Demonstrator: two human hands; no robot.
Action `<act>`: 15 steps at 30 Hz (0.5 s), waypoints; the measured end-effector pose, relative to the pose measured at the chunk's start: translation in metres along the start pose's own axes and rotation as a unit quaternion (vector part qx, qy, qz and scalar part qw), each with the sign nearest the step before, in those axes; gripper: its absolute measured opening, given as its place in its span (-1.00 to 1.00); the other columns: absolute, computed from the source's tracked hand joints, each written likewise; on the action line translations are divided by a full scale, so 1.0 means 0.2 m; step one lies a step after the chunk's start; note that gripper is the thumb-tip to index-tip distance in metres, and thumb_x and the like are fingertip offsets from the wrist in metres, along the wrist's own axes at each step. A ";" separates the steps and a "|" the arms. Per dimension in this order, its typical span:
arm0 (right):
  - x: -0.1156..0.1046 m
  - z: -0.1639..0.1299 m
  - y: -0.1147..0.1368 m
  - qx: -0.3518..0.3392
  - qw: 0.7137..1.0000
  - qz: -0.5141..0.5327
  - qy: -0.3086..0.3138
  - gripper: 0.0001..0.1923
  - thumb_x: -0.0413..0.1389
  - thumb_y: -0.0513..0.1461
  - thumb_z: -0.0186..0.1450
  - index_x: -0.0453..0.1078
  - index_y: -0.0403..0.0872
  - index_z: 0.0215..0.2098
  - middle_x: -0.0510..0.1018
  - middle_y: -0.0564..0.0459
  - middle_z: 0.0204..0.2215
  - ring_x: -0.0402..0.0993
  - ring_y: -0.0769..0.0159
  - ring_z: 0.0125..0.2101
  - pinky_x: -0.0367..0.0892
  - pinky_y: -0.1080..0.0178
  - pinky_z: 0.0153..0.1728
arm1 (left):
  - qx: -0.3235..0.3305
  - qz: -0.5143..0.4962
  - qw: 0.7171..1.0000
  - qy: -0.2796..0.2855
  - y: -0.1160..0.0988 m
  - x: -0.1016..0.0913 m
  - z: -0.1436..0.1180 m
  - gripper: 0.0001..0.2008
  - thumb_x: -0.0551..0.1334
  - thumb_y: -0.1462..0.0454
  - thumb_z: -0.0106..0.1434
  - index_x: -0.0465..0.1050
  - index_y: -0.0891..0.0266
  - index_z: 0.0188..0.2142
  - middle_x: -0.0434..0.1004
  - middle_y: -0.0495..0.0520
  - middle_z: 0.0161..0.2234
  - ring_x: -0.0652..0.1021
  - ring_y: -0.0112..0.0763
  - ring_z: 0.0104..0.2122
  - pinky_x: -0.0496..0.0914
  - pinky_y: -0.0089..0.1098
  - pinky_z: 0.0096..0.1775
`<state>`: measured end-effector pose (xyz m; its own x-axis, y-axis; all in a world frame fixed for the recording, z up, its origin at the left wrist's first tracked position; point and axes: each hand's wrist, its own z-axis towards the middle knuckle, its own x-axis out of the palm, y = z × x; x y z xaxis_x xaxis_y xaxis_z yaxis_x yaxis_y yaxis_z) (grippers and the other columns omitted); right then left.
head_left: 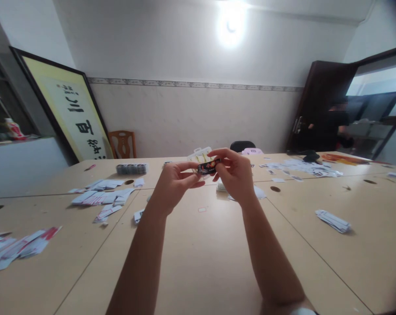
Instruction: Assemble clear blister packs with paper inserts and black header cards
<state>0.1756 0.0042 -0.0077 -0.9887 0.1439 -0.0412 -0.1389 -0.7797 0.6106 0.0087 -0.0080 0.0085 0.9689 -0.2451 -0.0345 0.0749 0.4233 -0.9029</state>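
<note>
Both arms reach forward over the table, and my hands meet in the middle of the view. Between them is a small black label (207, 167) with orange and white print. My left hand (175, 184) pinches its left end between thumb and fingers. At the right end, my right hand (236, 174) presses it with the thumb, the index finger arching over the top. Right behind the label is a clear plastic case (199, 154) with yellowish strips inside, partly hidden by my fingers. Whether the label is stuck to the case I cannot tell.
Paper pieces (101, 197) lie on the left of the table (198, 262), near a row of dark stacked items (131, 169). A folded paper bundle (333, 221) lies right; scattered papers (303, 166) lie farther back. A person (329, 124) stands by the door (316, 96).
</note>
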 end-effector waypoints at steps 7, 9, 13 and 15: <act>0.01 0.00 0.01 -0.029 0.998 -0.049 -0.022 -0.97 0.28 -0.26 0.18 0.54 -0.06 -0.38 0.51 0.12 -0.46 0.44 0.41 -0.47 0.44 0.31 -0.47 | 0.007 0.029 1.000 0.003 0.01 -0.02 0.01 -0.71 0.49 0.23 0.04 0.67 0.30 -0.22 0.67 0.13 -0.27 0.66 -0.28 -0.27 0.63 -0.30 -0.21; 0.01 0.00 0.01 -0.066 0.994 -0.079 -0.032 -0.96 0.26 -0.29 0.20 0.53 -0.04 -0.41 0.48 0.15 -0.47 0.40 0.44 -0.49 0.40 0.32 -0.49 | 0.010 0.043 0.999 0.013 0.02 -0.03 0.01 -0.70 0.48 0.24 0.04 0.67 0.28 -0.21 0.67 0.13 -0.25 0.66 -0.26 -0.27 0.63 -0.32 -0.25; -0.02 0.00 0.03 -0.102 0.984 -0.143 -0.039 -0.92 0.24 -0.31 0.22 0.52 -0.03 -0.43 0.46 0.16 -0.49 0.35 0.44 -0.52 0.36 0.31 -0.50 | 0.001 0.109 0.994 0.030 0.05 -0.04 0.03 -0.67 0.44 0.28 0.08 0.65 0.28 -0.13 0.65 0.15 -0.24 0.64 -0.30 -0.33 0.63 -0.33 -0.32; -0.05 0.00 0.04 -0.093 0.984 -0.144 -0.052 -0.93 0.25 -0.30 0.22 0.52 -0.03 -0.42 0.45 0.16 -0.49 0.34 0.44 -0.53 0.35 0.30 -0.50 | 0.004 0.144 0.989 0.025 0.06 -0.04 0.04 -0.65 0.41 0.30 0.10 0.62 0.27 -0.08 0.62 0.13 -0.28 0.62 -0.34 -0.39 0.61 -0.35 -0.35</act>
<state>0.1838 -0.0036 -0.0023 -0.8973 0.4292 -0.1034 -0.4295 -0.7945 0.4293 0.0043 0.0068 0.0009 0.9373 -0.1555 -0.3118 -0.2014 0.4884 -0.8491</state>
